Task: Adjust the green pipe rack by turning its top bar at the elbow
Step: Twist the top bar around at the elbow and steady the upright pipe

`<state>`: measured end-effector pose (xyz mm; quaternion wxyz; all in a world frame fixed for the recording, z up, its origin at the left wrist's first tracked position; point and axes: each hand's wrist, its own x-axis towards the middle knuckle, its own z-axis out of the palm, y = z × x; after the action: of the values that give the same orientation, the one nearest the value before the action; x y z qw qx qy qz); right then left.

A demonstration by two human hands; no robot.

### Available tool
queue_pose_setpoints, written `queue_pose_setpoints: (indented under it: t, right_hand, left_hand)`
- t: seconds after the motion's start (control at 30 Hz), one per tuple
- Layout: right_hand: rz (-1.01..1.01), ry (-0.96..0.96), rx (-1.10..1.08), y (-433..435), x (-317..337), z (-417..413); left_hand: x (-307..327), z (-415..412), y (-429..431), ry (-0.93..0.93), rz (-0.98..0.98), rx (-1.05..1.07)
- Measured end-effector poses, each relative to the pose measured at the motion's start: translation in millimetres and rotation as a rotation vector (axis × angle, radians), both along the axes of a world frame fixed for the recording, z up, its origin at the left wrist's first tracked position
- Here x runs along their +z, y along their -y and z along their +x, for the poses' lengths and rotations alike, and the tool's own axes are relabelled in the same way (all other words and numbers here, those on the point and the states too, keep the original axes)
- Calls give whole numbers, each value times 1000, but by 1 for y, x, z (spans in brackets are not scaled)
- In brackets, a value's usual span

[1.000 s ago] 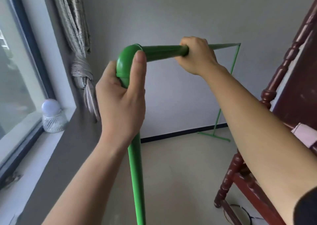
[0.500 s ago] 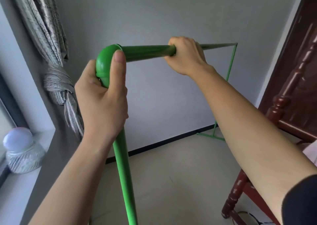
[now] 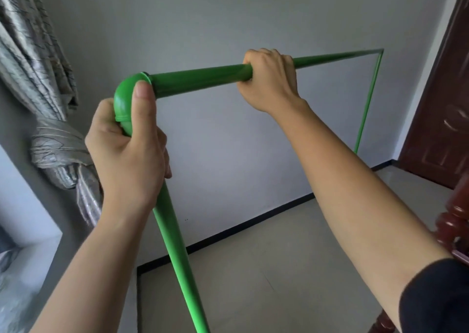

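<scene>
The green pipe rack stands in front of me, its near upright (image 3: 175,251) running down to the bottom edge. My left hand (image 3: 129,152) is wrapped around the upright just under the elbow (image 3: 124,96), thumb pressed on the elbow's side. My right hand (image 3: 270,81) grips the top bar (image 3: 198,80) from above, a forearm's length from the elbow. The bar runs on to the far corner, where the thin far upright (image 3: 366,104) drops toward the floor.
A tied grey curtain (image 3: 48,134) hangs at the left beside a window ledge (image 3: 30,256). A dark red door (image 3: 439,104) is at the right, with a red wooden post (image 3: 454,221) below it. Grey wall behind, pale tiled floor (image 3: 291,269) beneath.
The view has swung right and up: the window and the lamp on the ledge left the frame and the door came in. Both hands keep the same hold on the rack.
</scene>
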<state>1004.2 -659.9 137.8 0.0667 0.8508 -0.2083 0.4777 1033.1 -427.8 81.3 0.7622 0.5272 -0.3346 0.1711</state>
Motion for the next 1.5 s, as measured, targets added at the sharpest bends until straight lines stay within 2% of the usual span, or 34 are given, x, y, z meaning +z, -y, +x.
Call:
queue_pose_setpoints:
  t: [0.17,0.37,0.53,0.8,1.1,1.27,1.37,1.5]
  right_hand:
    - [42,-29,-70,45,1,41]
    - [88,-92,-191,97,-8,92]
    - [142,-35,-277,146,-2,122]
    - [186,-17,-239,241,-6,157]
    - [155,-48,-79,398,-28,174]
    - [117,-24,-125,470,-33,191]
    - [161,-23,-258,508,-31,211]
    - [178,-71,-283,561,-27,227]
  left_hand:
    - [-3,56,50,6,-36,-99]
    - [-14,126,111,-16,12,-235]
    - [-6,172,168,28,8,-367]
    - [-5,229,272,75,6,-407]
    - [-21,263,424,68,33,-350]
    - [-19,276,502,99,33,-346]
    - [-16,293,547,119,13,-354]
    - [-19,322,610,136,-20,-415]
